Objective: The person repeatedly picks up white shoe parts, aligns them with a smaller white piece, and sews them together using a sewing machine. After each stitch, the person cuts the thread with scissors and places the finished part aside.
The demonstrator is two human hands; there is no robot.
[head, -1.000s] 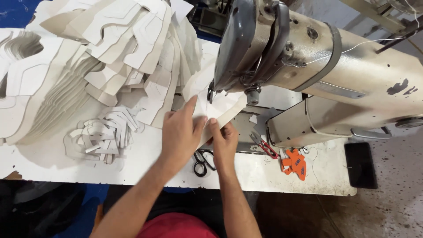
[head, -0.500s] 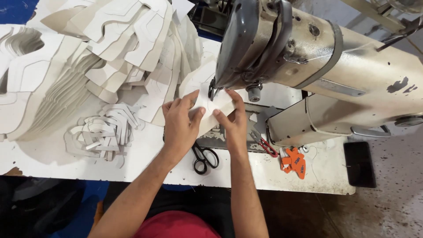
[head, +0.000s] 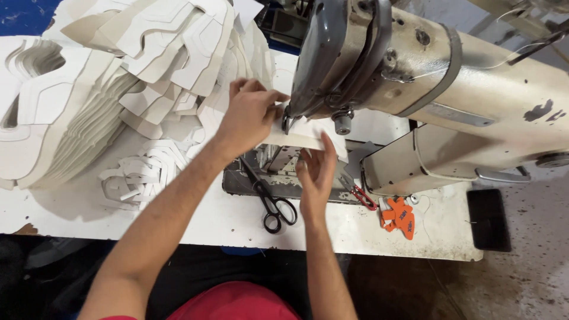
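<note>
No packages, signs or screens show. The one labelled thing is a small orange plastic tag with dark print [head: 399, 217], irregular in shape (lying flat), on the white table edge [head: 415, 249] below the machine.

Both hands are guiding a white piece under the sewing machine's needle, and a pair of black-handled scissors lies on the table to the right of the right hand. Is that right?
Not quite. In the head view the scissors lie between the two forearms, left of the right hand, not right of it. The rest holds: the left hand and right hand guide the white piece at the sewing machine.
</note>
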